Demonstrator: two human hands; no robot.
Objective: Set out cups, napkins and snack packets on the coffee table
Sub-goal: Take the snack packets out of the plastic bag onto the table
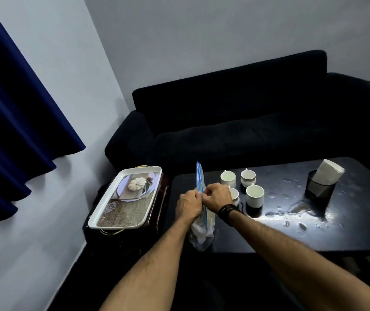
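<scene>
A clear zip bag (202, 234) with a blue seal strip stands on the near left part of the black coffee table (291, 232), with pale contents at its bottom. My left hand (188, 204) and my right hand (216, 196) both pinch the bag's top edge, one on each side of the strip. Several white cups stand just behind the hands: one (227, 178), another (248, 177), a third (255, 195), and one partly hidden by my right hand (235, 195). White napkins (329, 171) stick out of a black holder (318, 189) at the table's right.
A white tray (124, 198) with a printed picture rests on a small dark side stand left of the table. A dark sofa (247, 113) runs behind the table. A blue curtain (11, 108) hangs at the left wall. The tabletop has wet-looking glare spots near the holder.
</scene>
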